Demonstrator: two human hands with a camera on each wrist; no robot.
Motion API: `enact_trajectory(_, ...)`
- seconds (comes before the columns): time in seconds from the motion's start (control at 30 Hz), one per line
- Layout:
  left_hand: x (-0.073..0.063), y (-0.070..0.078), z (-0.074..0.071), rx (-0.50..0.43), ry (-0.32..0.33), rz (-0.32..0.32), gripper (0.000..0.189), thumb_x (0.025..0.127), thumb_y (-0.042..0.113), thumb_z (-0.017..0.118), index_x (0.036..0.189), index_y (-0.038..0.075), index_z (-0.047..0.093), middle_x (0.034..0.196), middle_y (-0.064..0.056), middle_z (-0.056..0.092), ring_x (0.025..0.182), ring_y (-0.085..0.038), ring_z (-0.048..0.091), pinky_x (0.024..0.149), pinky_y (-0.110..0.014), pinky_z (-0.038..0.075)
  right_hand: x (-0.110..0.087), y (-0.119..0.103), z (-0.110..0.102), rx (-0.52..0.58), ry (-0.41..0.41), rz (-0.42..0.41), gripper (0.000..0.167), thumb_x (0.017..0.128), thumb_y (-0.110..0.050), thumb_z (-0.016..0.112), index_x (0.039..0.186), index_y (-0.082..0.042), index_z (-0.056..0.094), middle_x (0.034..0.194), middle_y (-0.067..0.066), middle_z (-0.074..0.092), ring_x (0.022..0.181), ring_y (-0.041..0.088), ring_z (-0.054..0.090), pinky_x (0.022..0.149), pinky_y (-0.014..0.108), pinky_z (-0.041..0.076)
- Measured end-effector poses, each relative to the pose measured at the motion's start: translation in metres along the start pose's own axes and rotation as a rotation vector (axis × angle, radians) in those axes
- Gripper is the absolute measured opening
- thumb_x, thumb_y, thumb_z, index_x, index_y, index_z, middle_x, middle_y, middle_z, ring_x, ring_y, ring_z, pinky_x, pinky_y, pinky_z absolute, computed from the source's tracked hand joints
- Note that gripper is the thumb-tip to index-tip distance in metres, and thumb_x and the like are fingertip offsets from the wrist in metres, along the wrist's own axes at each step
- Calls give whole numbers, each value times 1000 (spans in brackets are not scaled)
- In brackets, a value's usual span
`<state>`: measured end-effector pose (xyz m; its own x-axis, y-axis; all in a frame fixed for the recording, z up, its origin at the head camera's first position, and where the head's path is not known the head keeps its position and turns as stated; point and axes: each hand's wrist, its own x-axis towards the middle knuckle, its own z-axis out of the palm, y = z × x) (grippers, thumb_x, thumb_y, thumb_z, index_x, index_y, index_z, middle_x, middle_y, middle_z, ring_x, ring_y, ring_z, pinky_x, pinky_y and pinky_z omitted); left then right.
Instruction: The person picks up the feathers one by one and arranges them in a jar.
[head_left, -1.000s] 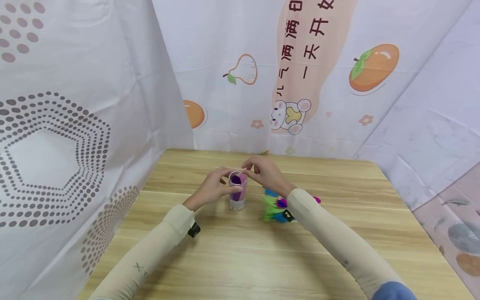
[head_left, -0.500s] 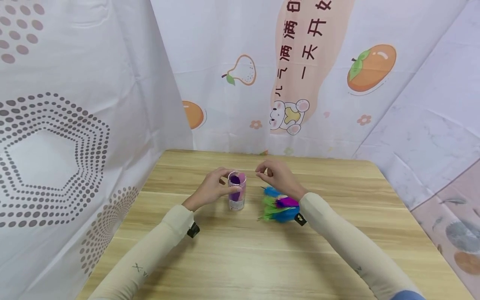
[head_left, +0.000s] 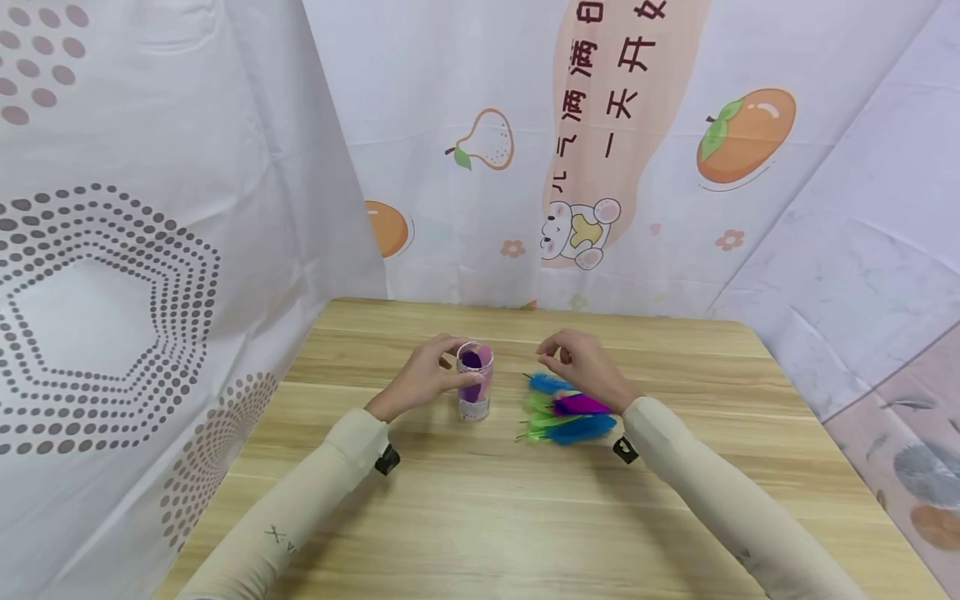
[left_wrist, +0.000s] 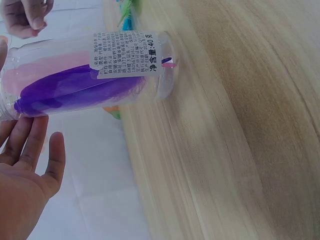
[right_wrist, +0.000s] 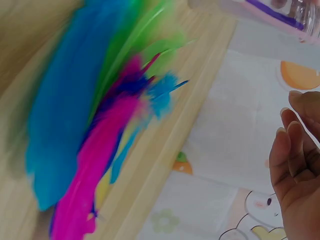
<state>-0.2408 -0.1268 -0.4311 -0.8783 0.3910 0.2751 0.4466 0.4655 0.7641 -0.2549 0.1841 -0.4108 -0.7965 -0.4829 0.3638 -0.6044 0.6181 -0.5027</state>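
Note:
A clear plastic jar (head_left: 474,408) with a printed white label (left_wrist: 125,57) stands upright on the table. Inside it are a purple feather (left_wrist: 75,92) and a pink feather (left_wrist: 30,72). My left hand (head_left: 422,379) grips the jar near its rim, thumb on the near side and fingers behind. To the right, my right hand (head_left: 588,367) hovers over loose feathers, fingers loosely curled with nothing between them. Those feathers include blue (head_left: 581,429), green (right_wrist: 142,35) and magenta (right_wrist: 107,150) ones, lying in a pile. In the right wrist view, the right hand (right_wrist: 300,165) appears beside the pile.
The light wooden table (head_left: 465,517) reaches back to a white printed curtain (head_left: 450,217). Another patterned curtain (head_left: 285,208) hangs along the left side, and a marbled sheet (head_left: 862,275) covers the right.
My right hand has moved from the jar's rim rightward to above the feather pile, uncovering more of it. The left hand and the jar have stayed in place.

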Motion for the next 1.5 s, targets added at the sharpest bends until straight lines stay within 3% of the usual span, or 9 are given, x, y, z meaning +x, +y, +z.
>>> enact_trajectory(0.43,3,0,-1,6,-9,15,57,85,42,85,134,20,67,118,6,65,106,-14,60,87,-37,55,-30,34,-11,-34,-12,50,7,95,-11,75,101,-8,77,91,-1,70,67,14,53,60,29,46)
enact_trajectory(1.13,0,1,0,-21,-23,-13,55,83,37,88,131,19,69,115,5,66,105,-16,60,88,-37,54,-87,78,-21,-59,-24,241,9,95,-10,75,103,-6,76,95,3,70,76,17,55,65,30,47)
enact_trajectory(1.5,1,0,-1,-2,-21,-9,56,84,39,87,132,18,68,116,6,66,105,-15,59,88,-36,55,-100,94,-24,-84,-42,266,14,91,-12,80,103,-7,77,100,7,69,76,15,56,66,30,48)
